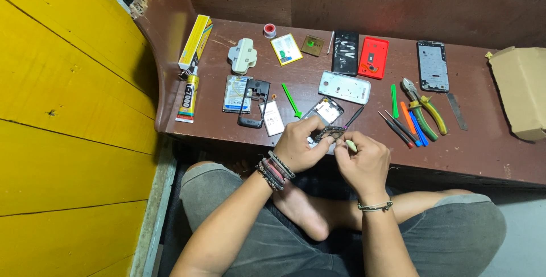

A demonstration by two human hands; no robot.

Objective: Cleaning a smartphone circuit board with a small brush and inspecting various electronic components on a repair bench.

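While the person sits cross-legged at the near edge of the low brown bench (489,152), both hands meet over a small dark phone circuit board (329,133). The left hand (297,147) has its fingers curled shut around the board's left end, seemingly to steady it just above the bench edge. The right hand (364,160) pinches a slim pale tool (351,145) between thumb and fingertips, its tip at the board's right end; the grip looks tight and fine, as one holds a thing for careful prying, though the tip itself is too small to make out.

At twelve o'clock from the hands lies an opened phone body (325,110), just beside the board, likely kept close for reach. At eleven o'clock a green pry stick (292,100) points toward it, and farther, at ten o'clock, sit a black phone frame (253,102) and a glue tube (189,98). At two o'clock, a row of small screwdrivers (405,126) and green-handled pliers (424,112) lie side by side. A white back cover (344,87) rests at twelve o'clock beyond the opened body, with a red cover (373,57) farther back. A cardboard box (520,92) stands at three o'clock, well apart.
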